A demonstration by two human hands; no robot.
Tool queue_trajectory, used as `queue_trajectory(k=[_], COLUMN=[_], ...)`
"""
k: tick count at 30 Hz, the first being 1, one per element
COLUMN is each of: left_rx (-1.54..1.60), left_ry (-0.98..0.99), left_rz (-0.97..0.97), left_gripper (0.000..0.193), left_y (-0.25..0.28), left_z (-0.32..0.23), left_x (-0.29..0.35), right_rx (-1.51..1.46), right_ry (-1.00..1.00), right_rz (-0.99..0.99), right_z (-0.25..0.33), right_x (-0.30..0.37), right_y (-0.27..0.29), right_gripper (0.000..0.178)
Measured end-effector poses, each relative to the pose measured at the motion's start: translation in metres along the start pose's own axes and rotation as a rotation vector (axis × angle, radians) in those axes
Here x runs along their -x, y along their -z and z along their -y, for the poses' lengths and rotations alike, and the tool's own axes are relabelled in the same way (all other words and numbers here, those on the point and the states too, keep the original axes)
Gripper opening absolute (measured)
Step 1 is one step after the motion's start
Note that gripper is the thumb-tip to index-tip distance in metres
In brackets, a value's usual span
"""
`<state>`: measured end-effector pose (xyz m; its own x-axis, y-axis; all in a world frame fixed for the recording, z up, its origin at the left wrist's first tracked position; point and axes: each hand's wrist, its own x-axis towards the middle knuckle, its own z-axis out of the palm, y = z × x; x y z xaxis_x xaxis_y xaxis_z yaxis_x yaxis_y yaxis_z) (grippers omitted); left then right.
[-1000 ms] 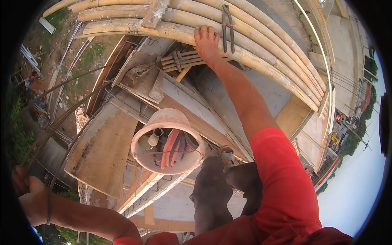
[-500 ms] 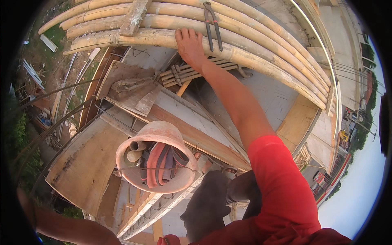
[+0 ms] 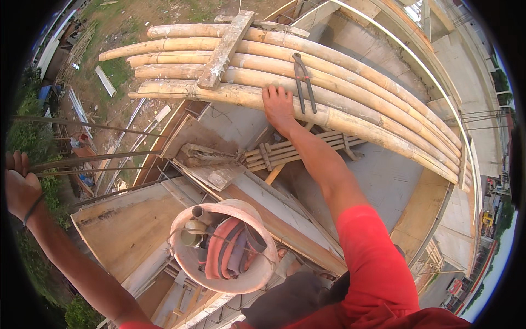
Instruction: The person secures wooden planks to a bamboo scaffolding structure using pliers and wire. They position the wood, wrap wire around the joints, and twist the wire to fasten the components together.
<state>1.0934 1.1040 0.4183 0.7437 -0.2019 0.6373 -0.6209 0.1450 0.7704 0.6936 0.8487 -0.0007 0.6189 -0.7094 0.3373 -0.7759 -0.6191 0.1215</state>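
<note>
My right hand (image 3: 279,111) has its fingers curled over the nearest bamboo pole (image 3: 235,96) of a platform of several poles. Just right of it, a pair of end-cutting pincers (image 3: 302,82) with dark handles lies across the poles. At the far left edge, my left hand (image 3: 23,189) is closed at some long steel rods (image 3: 98,158); part of it is cut off by the picture's dark rim. Below and between my arms is a pale, dusty bucket (image 3: 178,257) holding a reddish and dark striped cloth (image 3: 226,249), a pipe-like piece (image 3: 199,213) and other items.
A short wooden plank (image 3: 226,50) lies across the bamboo. Plywood boards (image 3: 137,216) and formwork panels stand below. A smaller pole platform (image 3: 296,148) sits lower down. The ground (image 3: 126,27) with scattered debris lies far beneath; a white pipe (image 3: 422,74) curves along the right.
The view has shifted, so the bamboo and bucket appear further right and lower. My left arm has risen and its hand has come to the rods. My right hand stays on the pole.
</note>
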Motion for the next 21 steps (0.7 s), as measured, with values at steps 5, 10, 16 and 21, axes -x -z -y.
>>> queue_trajectory(k=[5, 10, 16, 21], left_rx=[-0.17, 0.088, 0.061, 0.094], left_ry=[-0.188, -0.008, 0.038, 0.033], left_rz=[0.126, 0.207, 0.067, 0.085], left_gripper=[0.007, 0.027, 0.037, 0.037], left_y=[0.034, -0.032, -0.06, -0.051], left_z=[0.027, -0.037, -0.045, -0.04], left_x=[-0.024, 0.016, 0.025, 0.023], right_rx=[-0.099, -0.21, -0.229, -0.152], right_ry=[-0.028, -0.008, 0.009, 0.039], right_rz=[-0.008, 0.081, 0.066, 0.032], right_z=[0.005, 0.02, 0.006, 0.017], right_x=[-0.003, -0.006, 0.01, 0.032], right_y=[0.007, 0.036, 0.054, 0.054], right_gripper=[0.044, 0.042, 0.037, 0.051])
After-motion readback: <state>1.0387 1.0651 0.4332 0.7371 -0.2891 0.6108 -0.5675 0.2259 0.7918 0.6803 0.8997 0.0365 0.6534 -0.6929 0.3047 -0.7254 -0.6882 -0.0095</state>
